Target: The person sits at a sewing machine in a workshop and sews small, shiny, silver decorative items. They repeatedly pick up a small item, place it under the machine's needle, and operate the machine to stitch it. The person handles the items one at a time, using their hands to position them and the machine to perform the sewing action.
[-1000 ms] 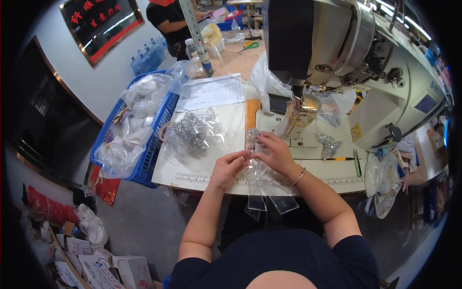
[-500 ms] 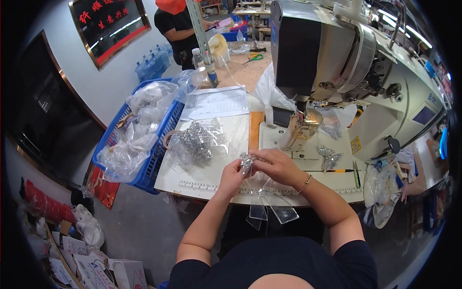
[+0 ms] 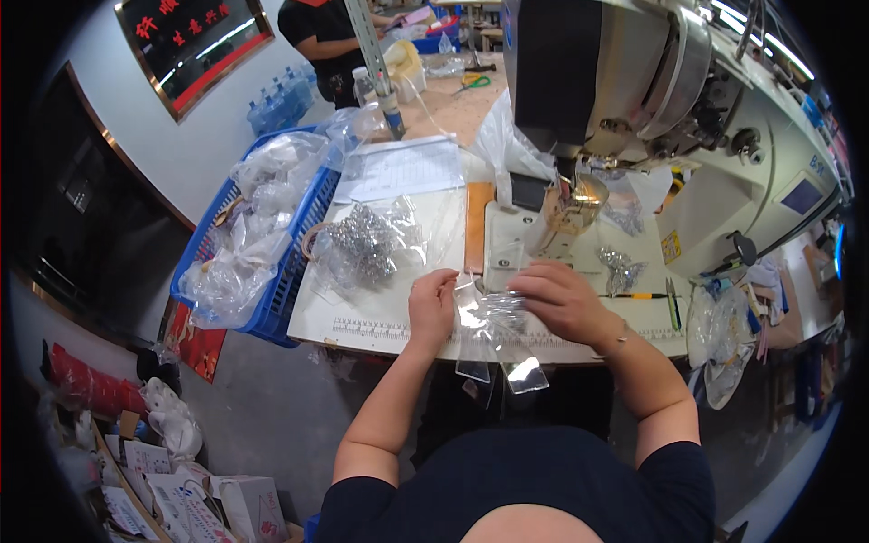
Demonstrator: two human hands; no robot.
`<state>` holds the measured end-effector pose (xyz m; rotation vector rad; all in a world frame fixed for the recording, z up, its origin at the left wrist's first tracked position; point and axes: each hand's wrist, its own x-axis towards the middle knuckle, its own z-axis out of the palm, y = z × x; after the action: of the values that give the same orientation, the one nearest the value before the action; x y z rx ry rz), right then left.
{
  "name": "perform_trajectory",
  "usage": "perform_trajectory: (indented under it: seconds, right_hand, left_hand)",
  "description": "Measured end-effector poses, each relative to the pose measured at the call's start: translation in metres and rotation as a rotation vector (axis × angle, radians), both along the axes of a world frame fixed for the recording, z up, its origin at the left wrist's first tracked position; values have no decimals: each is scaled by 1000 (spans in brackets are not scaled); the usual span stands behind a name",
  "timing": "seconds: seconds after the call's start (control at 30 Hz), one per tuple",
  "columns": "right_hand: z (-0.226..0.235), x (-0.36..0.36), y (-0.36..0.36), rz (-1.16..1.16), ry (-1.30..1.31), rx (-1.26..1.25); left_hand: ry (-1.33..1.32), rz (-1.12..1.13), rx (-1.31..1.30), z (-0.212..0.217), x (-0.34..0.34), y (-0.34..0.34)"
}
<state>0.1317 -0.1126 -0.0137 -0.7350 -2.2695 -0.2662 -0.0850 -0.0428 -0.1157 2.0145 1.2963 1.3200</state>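
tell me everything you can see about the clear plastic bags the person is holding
The clear plastic bags are small, flat, glossy see-through sleeves, several bunched together. They look like thin film, crinkled at the top and catching glare. They lie over the front edge of the white table, the lower ends hanging off it toward the person's lap. The left hand pinches them at the upper left; the right hand rests on them from the right. Whether anything is inside cannot be told.

White wall [image 3: 195,145], grey floor [image 3: 262,398], perhaps concrete, bright light.

Blue basket [image 3: 294,262], perhaps plastic-filled; sewing machine [image 3: 634,81]
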Motion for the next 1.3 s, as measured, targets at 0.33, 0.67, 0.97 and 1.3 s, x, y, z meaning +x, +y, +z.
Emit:
perform_trajectory:
  seconds: [0.33,0.67,0.97,1.3]
  right_hand:
    - [27,78,-112,-592,681,325]
    - [43,-3,-47,-261,218,-199]
    - [-30,31,-51,-183,1286,-1157]
    - [-66,7,-36,-13,1435,-1546]
  left_hand:
    - [295,27,223,-2,3,-3]
    - [-209,-760,-755,83,33,-95]
    - [-1384,-509,-1028,46,-21,-84]
    - [-1117,-865,-1073,93,34,-95]
